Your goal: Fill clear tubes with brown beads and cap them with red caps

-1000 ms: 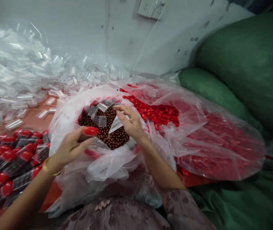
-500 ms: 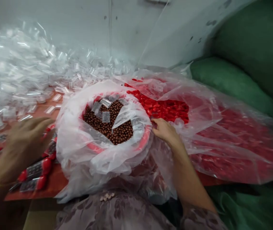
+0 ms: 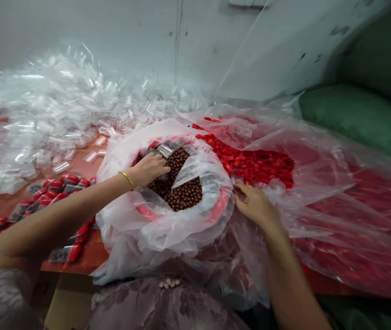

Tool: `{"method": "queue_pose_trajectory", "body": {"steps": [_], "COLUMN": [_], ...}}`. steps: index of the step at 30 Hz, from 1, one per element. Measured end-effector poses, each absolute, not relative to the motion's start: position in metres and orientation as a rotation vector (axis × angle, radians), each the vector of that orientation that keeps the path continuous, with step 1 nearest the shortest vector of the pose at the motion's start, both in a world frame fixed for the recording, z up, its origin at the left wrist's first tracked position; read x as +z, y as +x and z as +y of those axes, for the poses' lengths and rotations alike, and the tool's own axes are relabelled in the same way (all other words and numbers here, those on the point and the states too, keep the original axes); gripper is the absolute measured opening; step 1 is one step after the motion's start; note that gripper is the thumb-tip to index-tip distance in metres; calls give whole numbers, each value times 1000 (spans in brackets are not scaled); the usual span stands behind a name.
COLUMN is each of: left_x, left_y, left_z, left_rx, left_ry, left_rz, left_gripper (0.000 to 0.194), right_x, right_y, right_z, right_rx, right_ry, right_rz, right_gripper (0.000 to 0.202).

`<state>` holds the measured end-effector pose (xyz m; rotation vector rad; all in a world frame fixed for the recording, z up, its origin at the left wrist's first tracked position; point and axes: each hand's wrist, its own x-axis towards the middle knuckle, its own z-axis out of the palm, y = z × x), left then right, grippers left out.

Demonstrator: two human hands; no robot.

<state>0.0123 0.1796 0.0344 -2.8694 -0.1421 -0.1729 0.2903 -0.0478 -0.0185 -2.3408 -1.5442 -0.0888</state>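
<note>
1. From the head view, the left hand [image 3: 149, 167] reaches into a red bowl [image 3: 220, 207] lined with a clear plastic bag [image 3: 154, 233]. Its fingers are curled down onto the heap of small brown balls [image 3: 183, 192] at the bowl's far left side. A gold bangle [image 3: 127, 179] sits on the wrist. Whether that grip pinches anything I cannot tell, as the fingertips are hidden against the balls and plastic.
2. A few small clear sachets [image 3: 163, 150] lie on the balls just beyond the left hand's knuckles, at the bowl's far rim.
3. The right hand [image 3: 255, 206] rests just outside the bowl's right rim, on crumpled plastic. Its fingers are loosely spread and flat, holding nothing I can make out.
4. Just beyond the right hand, a large clear bag [image 3: 319, 183] lies open, full of red caps [image 3: 253, 162].
5. On the red-brown worktop [image 3: 89, 254], left of the bowl, lie filled packets with red ends [image 3: 68, 183] in rows, under the left forearm.
6. Farther back on the left, a big loose pile of empty clear sachets [image 3: 51, 110] spreads up to the grey wall [image 3: 130, 36].
7. Green sacks [image 3: 360, 119] are stacked at the right.
</note>
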Motion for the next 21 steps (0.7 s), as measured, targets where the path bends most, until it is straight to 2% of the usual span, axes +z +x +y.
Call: {"method": "queue_pose_trajectory", "body": {"steps": [4, 7, 10, 13, 17, 21], "left_x": [38, 47, 50, 45, 33, 27], "left_y": [13, 8, 10, 27, 58, 66], "left_z": [164, 146, 138, 140, 147, 154], "left_rx": [-94, 134, 436, 590, 512, 240], "left_ry": [-2886, -2936, -2965, -2969, -3040, -3189], "left_rz": [-119, -240, -422, -573, -842, -1220], "left_gripper": [16, 17, 22, 29, 33, 31], "right_x": [-25, -18, -5, 6, 12, 10], "right_y": [290, 294, 303, 312, 315, 314], "right_z": [-59, -68, -70, -60, -34, -19], "right_rx": [-199, -316, -433, -439, -404, -312], "right_ry": [-2189, -2156, -2298, -2515, -2738, -2836], "right_rz": [-1418, -1285, -1172, -1152, -1231, -1210], "right_gripper": [31, 30, 30, 31, 40, 33]}}
